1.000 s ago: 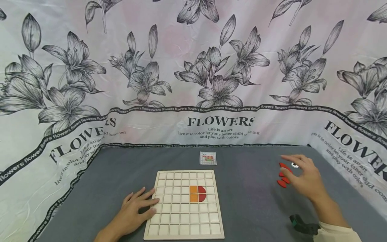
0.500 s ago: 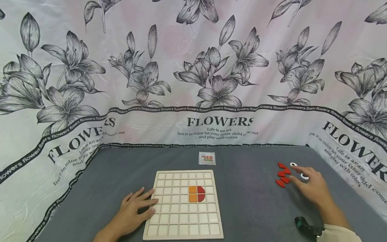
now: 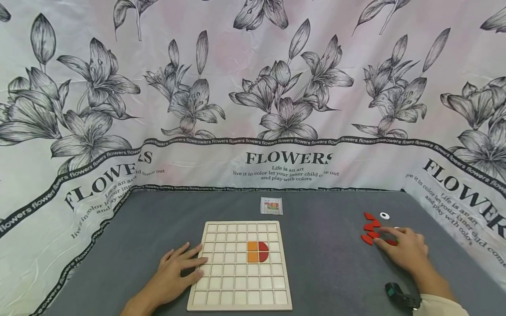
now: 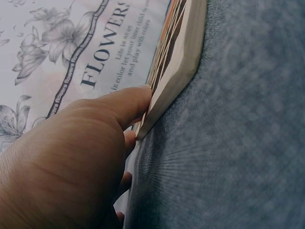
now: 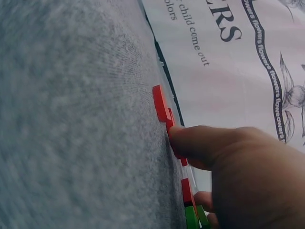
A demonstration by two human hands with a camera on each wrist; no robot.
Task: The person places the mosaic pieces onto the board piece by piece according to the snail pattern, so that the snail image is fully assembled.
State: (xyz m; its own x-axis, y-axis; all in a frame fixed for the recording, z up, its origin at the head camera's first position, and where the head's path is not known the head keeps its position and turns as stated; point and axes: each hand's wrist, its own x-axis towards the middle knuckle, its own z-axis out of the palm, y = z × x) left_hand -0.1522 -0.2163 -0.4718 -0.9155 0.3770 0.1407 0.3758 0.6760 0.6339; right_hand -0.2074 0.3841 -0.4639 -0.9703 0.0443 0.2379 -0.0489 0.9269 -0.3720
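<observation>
In the head view a pale wooden grid board (image 3: 221,284) bears two orange squares (image 3: 253,251) and two red quarter-circle pieces (image 3: 263,252) forming a half disc. My left hand (image 3: 171,276) rests at its left edge, fingers spread, fingertips on the rim. At the right, my right hand (image 3: 407,250) reaches down to several loose red pieces (image 3: 367,227). Its thumb and index finger stand apart at the nearest one. In the right wrist view the thumb meets a red piece (image 5: 171,129), and green pieces (image 5: 191,217) lie below, under the other fingers.
A small printed card (image 3: 271,206) with a coloured picture on a grid lies behind the board. A white ring-like piece (image 3: 384,216) sits behind the red pieces. The grey table (image 3: 324,263) ends at a flower-printed curtain (image 3: 288,171).
My right hand first drew back to the right from over the red pieces, uncovering them, then came lower toward the nearest ones. The left hand and the board stay put.
</observation>
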